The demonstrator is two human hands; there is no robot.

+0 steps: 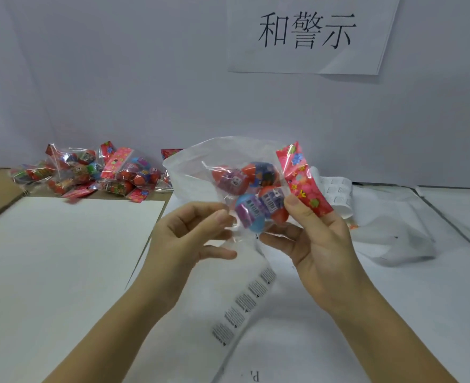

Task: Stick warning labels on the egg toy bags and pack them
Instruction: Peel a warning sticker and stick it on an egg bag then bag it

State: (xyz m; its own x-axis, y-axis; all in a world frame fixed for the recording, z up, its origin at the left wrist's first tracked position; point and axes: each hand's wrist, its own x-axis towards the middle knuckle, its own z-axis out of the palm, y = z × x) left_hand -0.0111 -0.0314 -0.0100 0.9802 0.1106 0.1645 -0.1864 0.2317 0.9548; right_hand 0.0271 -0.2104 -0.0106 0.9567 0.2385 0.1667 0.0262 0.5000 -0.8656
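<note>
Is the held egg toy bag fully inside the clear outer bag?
Partly in: its eggs lie within the clear bag; the red header sticks out by the right hand.

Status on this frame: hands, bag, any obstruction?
Right hand grips egg toy bag; left hand pinches clear outer bag. Label strip lies on table below. Nothing blocking.

A pile of toy bags [90, 172] fills the back left, crumpled plastic [394, 225] the right; the white board [62, 258] leaves room.

hands [256, 241] gripping egg toy bag [253, 186], label strip [245, 302]
</note>
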